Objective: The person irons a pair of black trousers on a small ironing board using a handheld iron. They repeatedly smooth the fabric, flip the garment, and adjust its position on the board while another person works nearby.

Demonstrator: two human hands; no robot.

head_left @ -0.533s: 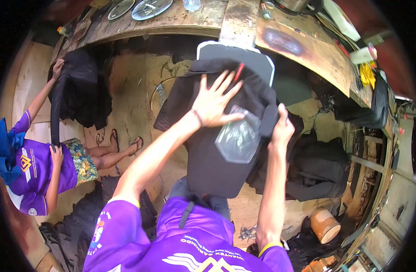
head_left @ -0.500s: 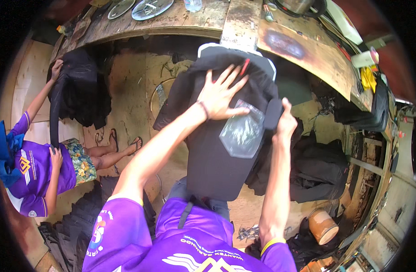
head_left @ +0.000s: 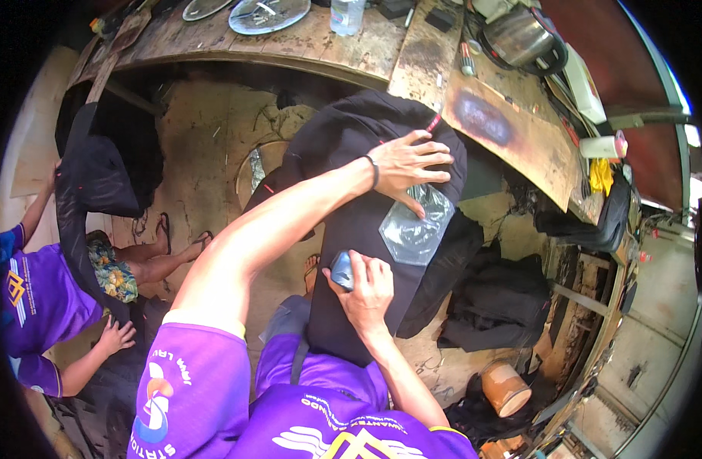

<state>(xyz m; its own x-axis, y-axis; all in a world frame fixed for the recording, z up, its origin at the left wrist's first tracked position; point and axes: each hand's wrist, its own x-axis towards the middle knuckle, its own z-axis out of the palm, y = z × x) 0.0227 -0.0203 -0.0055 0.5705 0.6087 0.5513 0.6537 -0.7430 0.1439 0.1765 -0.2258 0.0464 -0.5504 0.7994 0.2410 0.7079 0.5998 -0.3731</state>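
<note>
Under the wide-spread left grip (head_left: 410, 164), the cloth (head_left: 351, 126) already lies over the board (head_left: 343, 317), the sheet (head_left: 418, 237) apparently placed by the thumb, while below, the right grip (head_left: 370, 296) holds a block (head_left: 341, 271); what remains is unclear.

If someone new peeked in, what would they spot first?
Probably the shiny clear plastic piece in the middle, bright against the black cloth, with the person's left hand spread over its upper edge and right hand gripping a rounded blue-grey thing to its lower left. Then another person's purple shirt and flowered shorts, far left. The silvery kettle on the wooden bench, upper right, shines too.
</note>
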